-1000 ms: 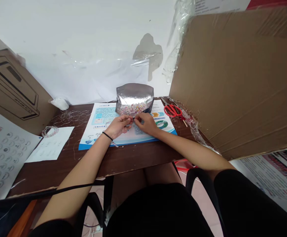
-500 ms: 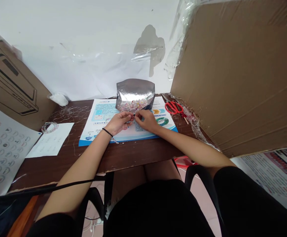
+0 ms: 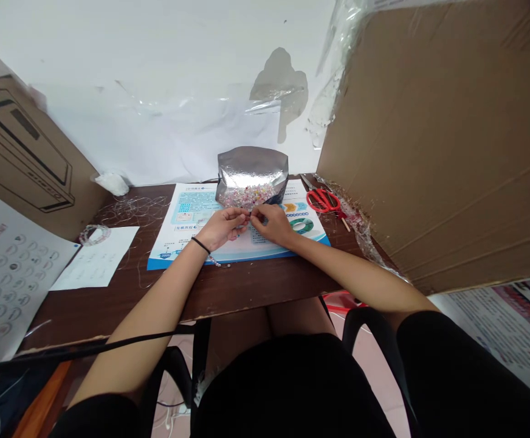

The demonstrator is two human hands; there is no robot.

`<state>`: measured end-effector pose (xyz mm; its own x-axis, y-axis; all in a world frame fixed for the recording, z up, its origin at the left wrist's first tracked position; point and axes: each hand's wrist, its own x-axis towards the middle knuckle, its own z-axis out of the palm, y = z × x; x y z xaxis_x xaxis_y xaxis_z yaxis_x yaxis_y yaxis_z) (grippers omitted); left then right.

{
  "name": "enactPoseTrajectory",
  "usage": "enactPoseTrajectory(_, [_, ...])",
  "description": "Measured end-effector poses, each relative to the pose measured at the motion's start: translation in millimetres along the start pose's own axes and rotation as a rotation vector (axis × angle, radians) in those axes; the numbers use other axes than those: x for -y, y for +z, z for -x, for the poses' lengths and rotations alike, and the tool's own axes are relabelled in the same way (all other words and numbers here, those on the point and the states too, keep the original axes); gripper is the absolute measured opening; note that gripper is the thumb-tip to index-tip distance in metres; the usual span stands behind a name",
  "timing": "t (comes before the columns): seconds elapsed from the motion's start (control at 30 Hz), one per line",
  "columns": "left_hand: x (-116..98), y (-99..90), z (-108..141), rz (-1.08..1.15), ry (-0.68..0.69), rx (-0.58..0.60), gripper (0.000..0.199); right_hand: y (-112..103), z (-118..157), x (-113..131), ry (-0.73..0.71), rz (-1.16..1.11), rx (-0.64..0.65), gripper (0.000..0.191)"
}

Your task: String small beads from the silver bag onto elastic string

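My left hand is closed in a pinch, its fingertips meeting those of my right hand, which is pinched too. Whatever lies between the fingertips is too small to make out. A short beaded string shows below my left wrist, by a black band. Right behind my hands stands an open silver pouch with many small pink, white and coloured beads in its lower part. Under the hands and pouch lies a printed blue and white sheet.
Red-handled scissors lie right of the pouch, beside crumpled clear plastic. On the left are tangled clear thread, a beaded ring on white paper, and a white wad. Cardboard rises at right.
The whole view has shifted slightly. My hands stay together over the sheet, with only tiny finger movement.
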<state>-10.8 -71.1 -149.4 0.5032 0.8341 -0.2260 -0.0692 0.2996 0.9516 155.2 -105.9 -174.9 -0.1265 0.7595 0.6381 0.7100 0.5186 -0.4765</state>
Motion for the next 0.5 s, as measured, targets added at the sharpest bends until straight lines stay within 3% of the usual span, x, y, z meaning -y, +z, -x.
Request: enactPoseTrajectory(0.5, [0.4,0.0,0.0,0.000,0.011,0.010,0.006,1.4,0.6,-2.6,0.013,0.019,-0.016,0.008])
